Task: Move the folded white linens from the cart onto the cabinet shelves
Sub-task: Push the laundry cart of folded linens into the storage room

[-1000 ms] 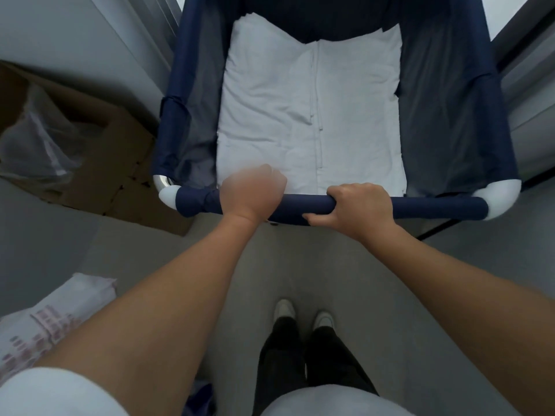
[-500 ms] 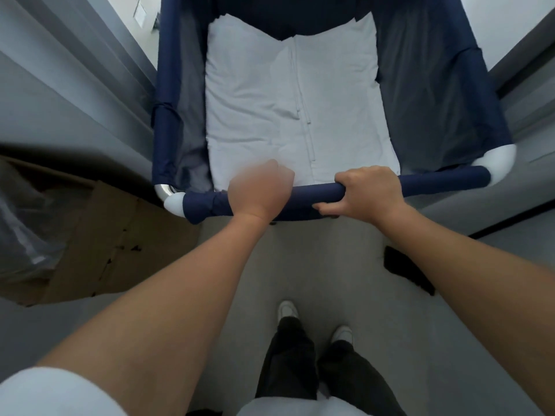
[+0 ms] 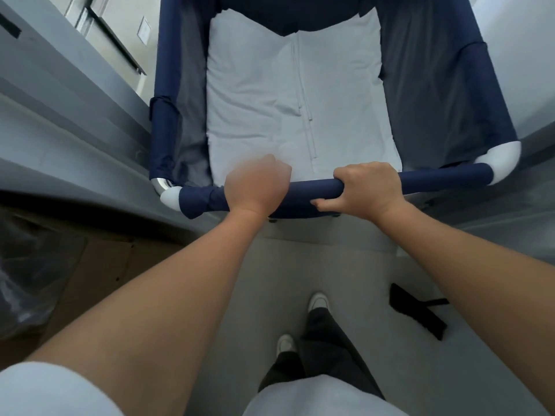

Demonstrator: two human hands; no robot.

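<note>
- Head view: our left hand [image 3: 255, 184] and right hand [image 3: 371, 189] clamp fingers round the cart [image 3: 312, 192] rail.
- Linens [image 3: 294, 109]: soft, light; we would lift them from beneath.

The linens [image 3: 294, 94] lie in the cart [image 3: 444, 94], reaching its near edge. Both hands grip the near rail [image 3: 312, 190], left hand [image 3: 255, 187] toward the left corner, right hand [image 3: 369, 187] near the middle. What seems a cardboard box [image 3: 99, 280] sits on the floor, left of the cart.
</note>
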